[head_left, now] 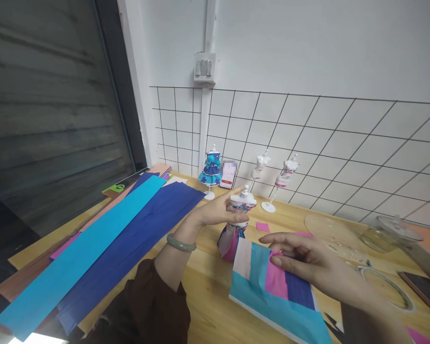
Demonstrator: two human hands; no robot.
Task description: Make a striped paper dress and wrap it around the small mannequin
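Observation:
My left hand (218, 210), with a green bangle on its wrist, is closed around the upper body of a small white dress form (246, 197). The form stands upright, and pink, white and blue pieces (231, 244) hang as a skirt on its lower part. Between the thumb and fingers of my right hand (301, 255) is a patchwork paper sheet (272, 306) with pale pink, teal, magenta and dark blue stripes above a teal band. Its upper left corner overlaps the skirt in view; whether they touch I cannot tell.
Long strips of blue crepe paper (129, 243) lie at left. Behind stand a dress form in a blue dress (211, 167), a phone (229, 174) and two more forms (261, 165). At right are scissors (334, 327), a tape roll (390, 289) and a glass jar (378, 239).

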